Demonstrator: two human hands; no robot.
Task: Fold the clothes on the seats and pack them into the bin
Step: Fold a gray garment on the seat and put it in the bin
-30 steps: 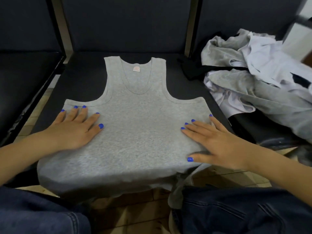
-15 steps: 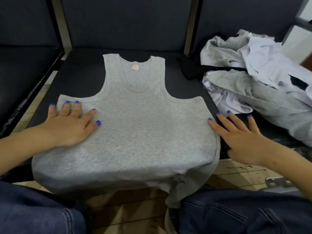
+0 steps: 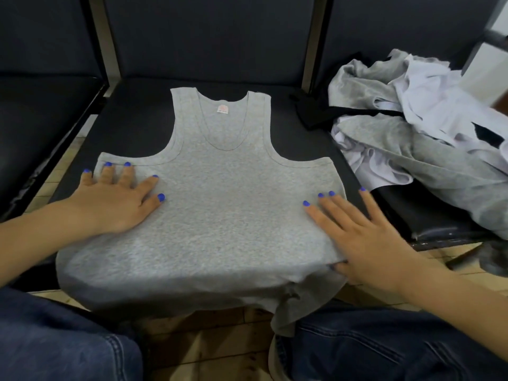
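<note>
A grey vest (image 3: pixel 220 204) lay spread flat on the middle seat (image 3: pixel 132 116), its hem hanging over the front edge, with the left hand (image 3: pixel 115 202) and right hand (image 3: pixel 365 243) pressed flat on it, fingers straight, gripping nothing.

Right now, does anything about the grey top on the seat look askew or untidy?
Mostly flat, but the hem of the grey tank top hangs over the front edge of the seat, and its right corner droops bunched toward the floor. Both the left hand and right hand press it flat.
</note>
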